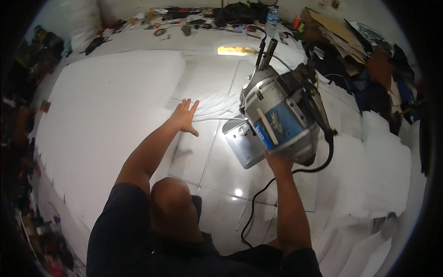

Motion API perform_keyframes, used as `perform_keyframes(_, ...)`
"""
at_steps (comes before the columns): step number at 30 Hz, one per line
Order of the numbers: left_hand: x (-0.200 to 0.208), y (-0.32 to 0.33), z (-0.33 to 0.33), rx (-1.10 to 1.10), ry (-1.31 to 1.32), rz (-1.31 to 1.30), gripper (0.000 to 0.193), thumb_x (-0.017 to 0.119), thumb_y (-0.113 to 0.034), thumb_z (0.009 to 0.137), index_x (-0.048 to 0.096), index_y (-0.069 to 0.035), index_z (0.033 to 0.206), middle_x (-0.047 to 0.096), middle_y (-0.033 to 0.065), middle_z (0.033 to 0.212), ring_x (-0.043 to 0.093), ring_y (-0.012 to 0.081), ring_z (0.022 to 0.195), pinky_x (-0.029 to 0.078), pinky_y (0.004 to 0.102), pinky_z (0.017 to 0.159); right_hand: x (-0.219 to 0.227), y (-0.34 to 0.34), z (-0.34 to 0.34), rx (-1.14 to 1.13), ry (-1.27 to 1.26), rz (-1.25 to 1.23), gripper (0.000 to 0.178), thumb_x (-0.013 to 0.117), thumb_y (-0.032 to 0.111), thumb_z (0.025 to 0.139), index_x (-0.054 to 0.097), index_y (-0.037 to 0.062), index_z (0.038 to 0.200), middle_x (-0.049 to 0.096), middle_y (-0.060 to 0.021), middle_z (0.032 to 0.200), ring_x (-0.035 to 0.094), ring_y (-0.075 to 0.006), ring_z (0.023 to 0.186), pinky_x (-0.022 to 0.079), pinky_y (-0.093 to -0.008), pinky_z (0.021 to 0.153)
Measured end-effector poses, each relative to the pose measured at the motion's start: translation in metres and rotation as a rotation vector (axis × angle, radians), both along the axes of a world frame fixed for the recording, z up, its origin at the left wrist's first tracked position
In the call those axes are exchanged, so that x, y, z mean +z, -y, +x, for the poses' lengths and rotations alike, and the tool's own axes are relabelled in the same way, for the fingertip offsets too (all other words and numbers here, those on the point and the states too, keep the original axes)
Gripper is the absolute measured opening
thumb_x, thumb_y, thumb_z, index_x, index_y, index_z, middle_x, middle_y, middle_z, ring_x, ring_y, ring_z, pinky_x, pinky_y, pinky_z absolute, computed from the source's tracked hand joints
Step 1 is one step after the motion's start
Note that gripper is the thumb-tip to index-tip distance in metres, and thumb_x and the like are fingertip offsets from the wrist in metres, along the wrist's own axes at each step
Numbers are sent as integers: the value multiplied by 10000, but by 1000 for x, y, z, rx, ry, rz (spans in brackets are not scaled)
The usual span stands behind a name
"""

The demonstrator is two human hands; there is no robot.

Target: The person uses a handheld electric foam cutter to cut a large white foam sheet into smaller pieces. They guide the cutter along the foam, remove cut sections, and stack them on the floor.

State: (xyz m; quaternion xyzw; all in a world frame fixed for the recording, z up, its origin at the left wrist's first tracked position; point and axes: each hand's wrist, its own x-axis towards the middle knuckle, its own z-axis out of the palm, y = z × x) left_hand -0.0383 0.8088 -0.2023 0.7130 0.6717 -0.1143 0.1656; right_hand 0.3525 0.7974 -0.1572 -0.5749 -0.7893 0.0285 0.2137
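Note:
My left hand (185, 117) is open, its fingers spread, over the edge of a large white sheet (110, 101) and beside thin white strips (217, 105). To its right stands an electric cloth cutting machine (279, 113) with a grey motor housing and a blue label panel. Its shiny metal base plate (245, 147) rests low on the tiled floor. My right hand (278, 160) is closed at the near side of the machine; the housing hides most of the fingers.
A lit lamp (234, 51) glows behind the machine. A black power cable (256, 203) loops toward me. White sheets (385, 161) are stacked at right. Cardboard (339, 30) and dark scraps pile up at far right; a water bottle (272, 17) and small tools line the wall.

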Motion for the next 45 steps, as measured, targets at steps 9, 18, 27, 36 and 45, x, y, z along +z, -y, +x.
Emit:
perform_keyframes(9, -95, -99, -36, 34, -207, -124, 1618, 919, -586, 392, -125, -140, 1546, -87, 309, 1575, -25, 477, 1465, 118, 663, 1135, 31, 5, -43, 193, 762, 533, 362, 575, 313, 940, 604, 111, 1239, 607, -110, 1231, 561, -298, 1186, 435, -434, 1018)
perform_keyframes(18, -134, -106, -79, 205, 199, -104, 1034, 867, -353, 647, 303, -75, 1468, 279, 316, 1467, 339, 451, 1354, 469, 514, 1005, 32, 14, -76, 93, 634, 63, 275, 564, 309, 954, 652, 103, 1115, 649, -99, 1101, 620, -270, 1063, 495, -401, 926)
perform_keyframes(27, -144, -74, -35, 646, 362, 18, 369, 579, -109, 855, 478, 14, 1187, 606, 279, 1097, 616, 413, 1048, 513, 474, 912, 18, 26, -45, 123, 726, 339, 402, 608, 346, 929, 626, 84, 1233, 618, -120, 1254, 593, -301, 1149, 450, -431, 1007)
perform_keyframes(36, -19, -21, -2, 1301, 1274, 382, 502, 547, -36, 751, 449, 87, 1228, 632, 226, 998, 666, 312, 927, 540, 387, 765, 21, 24, -27, 189, 613, 365, 428, 613, 337, 917, 615, 103, 1275, 598, -134, 1303, 556, -338, 1206, 421, -443, 1044)
perform_keyframes(45, 47, 155, 47, 1102, 1413, 762, 322, 552, 33, 723, 503, 50, 1040, 605, 104, 808, 605, 179, 657, 510, 309, 570, 2, 4, -29, 142, 200, 113, 495, 569, 434, 919, 597, 116, 1298, 567, -160, 1345, 522, -386, 1232, 365, -480, 1077)
